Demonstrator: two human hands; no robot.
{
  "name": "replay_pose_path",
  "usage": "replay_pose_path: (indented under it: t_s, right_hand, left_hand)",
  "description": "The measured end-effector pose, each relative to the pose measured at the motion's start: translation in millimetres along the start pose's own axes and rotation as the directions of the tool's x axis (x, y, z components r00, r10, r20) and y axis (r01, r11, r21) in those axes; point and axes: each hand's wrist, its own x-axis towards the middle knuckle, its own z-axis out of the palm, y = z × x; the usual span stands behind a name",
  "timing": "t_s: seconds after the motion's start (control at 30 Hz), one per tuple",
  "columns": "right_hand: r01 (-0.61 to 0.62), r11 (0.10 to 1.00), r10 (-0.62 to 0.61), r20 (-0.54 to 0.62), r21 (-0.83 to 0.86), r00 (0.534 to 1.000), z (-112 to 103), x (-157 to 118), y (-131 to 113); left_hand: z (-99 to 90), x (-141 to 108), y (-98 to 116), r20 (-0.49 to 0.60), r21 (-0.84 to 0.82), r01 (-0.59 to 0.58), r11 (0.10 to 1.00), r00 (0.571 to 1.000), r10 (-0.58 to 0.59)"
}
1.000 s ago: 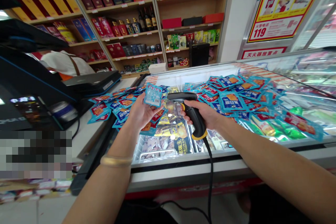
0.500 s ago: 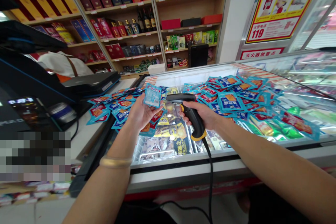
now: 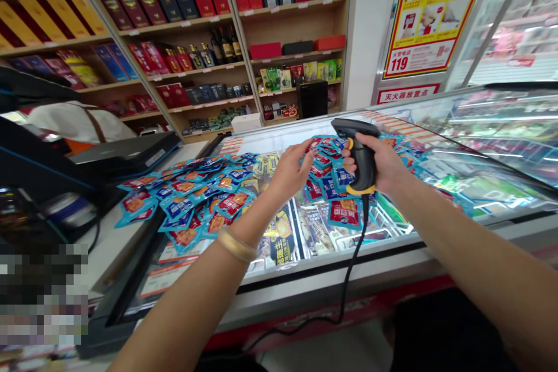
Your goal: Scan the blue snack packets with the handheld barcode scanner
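Note:
My right hand (image 3: 383, 160) is wrapped round the grip of a black and yellow barcode scanner (image 3: 364, 168), whose cable hangs down over the freezer's front edge. My left hand (image 3: 293, 170), with a gold bangle at its wrist, reaches to the left edge of the right-hand pile of snack packets (image 3: 332, 186). Its fingers look apart, and no packet shows in them; whether the tips touch the pile is unclear. A second pile of blue-edged snack packets (image 3: 192, 189) spreads to the left of that arm. Both piles lie on the glass top of the chest freezer (image 3: 300, 264).
A counter (image 3: 111, 238) with dark checkout equipment (image 3: 126, 151) borders the freezer on the left. Behind it is a person in a white top (image 3: 82, 122). Shelves of boxes and bottles (image 3: 196, 52) line the back wall. A white box (image 3: 246, 122) stands behind the freezer.
My left hand has let go of a packet and moved right, from the left pile to the right one. The scanner, still in my right hand, has shifted right and up. The view has turned slightly.

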Motion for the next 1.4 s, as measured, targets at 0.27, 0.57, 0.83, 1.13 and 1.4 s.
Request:
replay_pose_path:
  t_s: [0.27, 0.57, 0.83, 1.13, 1.4]
  right_hand:
    - [0.090, 0.996, -0.094, -0.159, -0.028, 0.983, -63, -15, -9]
    - [0.092, 0.996, -0.094, -0.125, -0.024, 0.988, -47, -13, -9]
    - [-0.061, 0.997, 0.064, 0.060, -0.047, 0.996, 28, 1, 33]
    - [-0.305, 0.951, 0.310, 0.235, -0.057, 0.921, 88, 27, 104]
    - [-0.371, 0.928, 0.373, 0.137, -0.039, 0.918, 70, 21, 109]
  left_hand:
    - [78.9, 2, 11, 0.361, 0.487, -0.250, 0.837, 0.930, 0.068]
    - [52.3, -7, 6, 0.324, 0.448, -0.247, 0.860, 0.941, 0.101]
    - [-49.5, -20, -42, -0.027, 0.395, 0.082, 0.915, 0.997, -0.078]
    - [-107.4, -56, -86, -0.290, 0.461, 0.495, 0.737, 0.869, -0.402]
    - [-106.8, -62, -92, -0.298, 0.478, 0.533, 0.698, 0.846, -0.441]
